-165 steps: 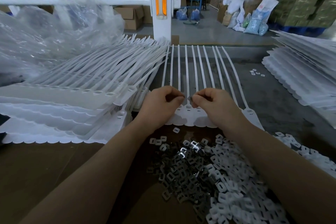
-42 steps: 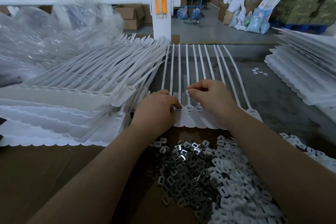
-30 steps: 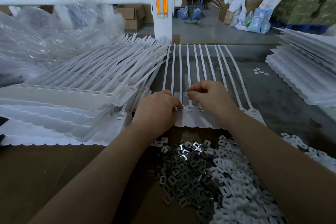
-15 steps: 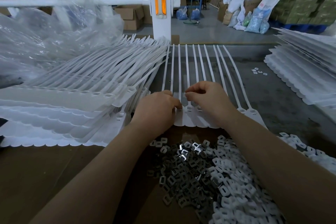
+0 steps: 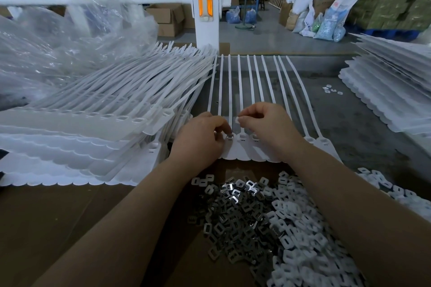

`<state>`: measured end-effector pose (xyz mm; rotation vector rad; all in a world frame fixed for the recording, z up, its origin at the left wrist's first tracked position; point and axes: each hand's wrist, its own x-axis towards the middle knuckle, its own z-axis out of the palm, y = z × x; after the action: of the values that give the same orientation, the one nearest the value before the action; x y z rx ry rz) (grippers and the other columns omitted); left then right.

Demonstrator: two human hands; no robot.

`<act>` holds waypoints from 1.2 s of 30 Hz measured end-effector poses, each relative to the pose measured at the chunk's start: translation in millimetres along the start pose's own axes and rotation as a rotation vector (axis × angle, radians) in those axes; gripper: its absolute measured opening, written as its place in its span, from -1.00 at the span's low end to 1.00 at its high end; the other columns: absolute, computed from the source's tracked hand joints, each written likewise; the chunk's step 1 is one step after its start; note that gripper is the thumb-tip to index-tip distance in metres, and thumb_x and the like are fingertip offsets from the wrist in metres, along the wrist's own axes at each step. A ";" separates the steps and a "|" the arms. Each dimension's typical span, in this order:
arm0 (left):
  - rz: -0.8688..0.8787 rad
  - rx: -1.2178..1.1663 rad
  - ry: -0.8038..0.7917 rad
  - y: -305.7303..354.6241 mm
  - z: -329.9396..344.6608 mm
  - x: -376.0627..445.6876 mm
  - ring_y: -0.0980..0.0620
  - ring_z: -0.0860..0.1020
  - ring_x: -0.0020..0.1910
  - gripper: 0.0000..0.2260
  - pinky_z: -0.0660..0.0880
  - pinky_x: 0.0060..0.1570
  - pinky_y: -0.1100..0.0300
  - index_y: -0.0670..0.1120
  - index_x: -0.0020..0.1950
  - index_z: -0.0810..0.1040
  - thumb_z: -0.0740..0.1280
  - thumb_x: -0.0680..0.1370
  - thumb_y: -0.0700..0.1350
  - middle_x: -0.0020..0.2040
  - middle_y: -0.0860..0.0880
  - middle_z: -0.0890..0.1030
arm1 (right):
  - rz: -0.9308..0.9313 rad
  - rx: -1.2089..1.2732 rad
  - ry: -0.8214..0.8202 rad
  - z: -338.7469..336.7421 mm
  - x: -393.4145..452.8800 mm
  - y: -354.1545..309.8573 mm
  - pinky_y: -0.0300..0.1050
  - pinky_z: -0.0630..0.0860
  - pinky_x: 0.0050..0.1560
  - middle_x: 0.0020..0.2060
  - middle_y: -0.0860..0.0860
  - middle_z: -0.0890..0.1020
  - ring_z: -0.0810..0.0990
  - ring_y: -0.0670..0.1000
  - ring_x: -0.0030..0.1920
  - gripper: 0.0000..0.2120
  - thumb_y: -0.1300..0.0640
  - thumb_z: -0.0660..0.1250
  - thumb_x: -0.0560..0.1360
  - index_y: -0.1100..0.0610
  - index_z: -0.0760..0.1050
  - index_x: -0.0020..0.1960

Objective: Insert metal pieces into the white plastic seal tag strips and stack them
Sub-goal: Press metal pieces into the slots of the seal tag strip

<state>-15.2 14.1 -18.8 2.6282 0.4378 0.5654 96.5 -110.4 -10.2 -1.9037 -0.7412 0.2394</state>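
Many stacked seal tag strips (image 5: 98,123) fill the left of the surface (image 5: 363,128); just right — at centre — one strip sheet (image 5: 242,151) lies flat. Left hand (image 5: 200,140), fingers curled, presses a socket on it; right hand (image 5: 268,123) pinches a small white piece (image 5: 237,120). Near, metal pieces (image 5: 233,214) lie heaped — white clips (image 5: 300,235) beside them.

Both forearms are bare from the frame's lower edge forward, with no sleeve showing. The left hand (image 5: 200,137) and right hand (image 5: 268,128) wear no gloves. The short fingernails are unpainted.
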 end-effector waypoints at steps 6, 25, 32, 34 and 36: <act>0.014 0.034 -0.004 -0.7 3.0 1.1 0.12 0.50 -0.07 -0.86 0.51 -0.06 0.19 0.06 0.02 0.61 0.31 0.56 -0.16 -0.02 0.12 0.47 | -0.016 -0.022 -0.033 -0.3 0.7 0.5 -0.44 0.40 -0.28 -0.21 -0.14 0.64 0.60 -0.23 -0.20 -0.92 0.13 0.42 0.52 -0.05 0.60 -0.11; -0.037 0.012 0.035 -7.5 6.4 0.9 0.10 0.51 -0.12 -0.87 0.52 -0.11 0.15 0.03 -0.02 0.43 0.36 0.52 -0.13 -0.08 0.09 0.52 | -0.067 -0.376 -0.053 13.9 0.2 0.0 -0.37 0.46 -0.26 -0.17 -0.03 0.71 0.64 -0.10 -0.17 -0.87 0.08 0.40 0.50 0.06 0.70 -0.01; -0.024 0.008 0.031 -6.2 4.6 -0.6 0.06 0.52 -0.10 -0.89 0.54 -0.05 0.04 0.01 -0.03 0.46 0.36 0.51 -0.14 -0.08 0.06 0.55 | -0.065 -0.366 -0.066 16.3 -1.7 0.3 -0.29 0.49 -0.19 -0.17 -0.01 0.70 0.64 -0.06 -0.14 -0.87 0.05 0.39 0.52 0.07 0.68 -0.03; -0.024 0.008 0.027 -6.2 4.3 -0.8 0.06 0.52 -0.09 -0.89 0.55 -0.04 0.03 0.00 -0.02 0.47 0.36 0.51 -0.13 -0.07 0.06 0.55 | -0.064 -0.375 -0.062 16.7 -2.4 0.2 -0.30 0.48 -0.21 -0.16 -0.01 0.70 0.64 -0.05 -0.13 -0.86 0.05 0.38 0.52 0.06 0.68 -0.03; -0.029 0.006 0.026 -6.3 3.6 -0.8 0.06 0.52 -0.09 -0.89 0.55 -0.05 0.04 0.01 -0.01 0.47 0.36 0.50 -0.13 -0.07 0.06 0.55 | -0.078 -0.400 -0.053 17.4 -2.7 -0.1 -0.27 0.50 -0.20 -0.13 -0.02 0.70 0.63 -0.05 -0.10 -0.87 0.05 0.39 0.52 0.07 0.68 -0.02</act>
<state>-15.6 18.1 -24.9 2.6179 0.4859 0.5905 86.1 -98.8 -18.3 -2.2447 -0.9513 0.0967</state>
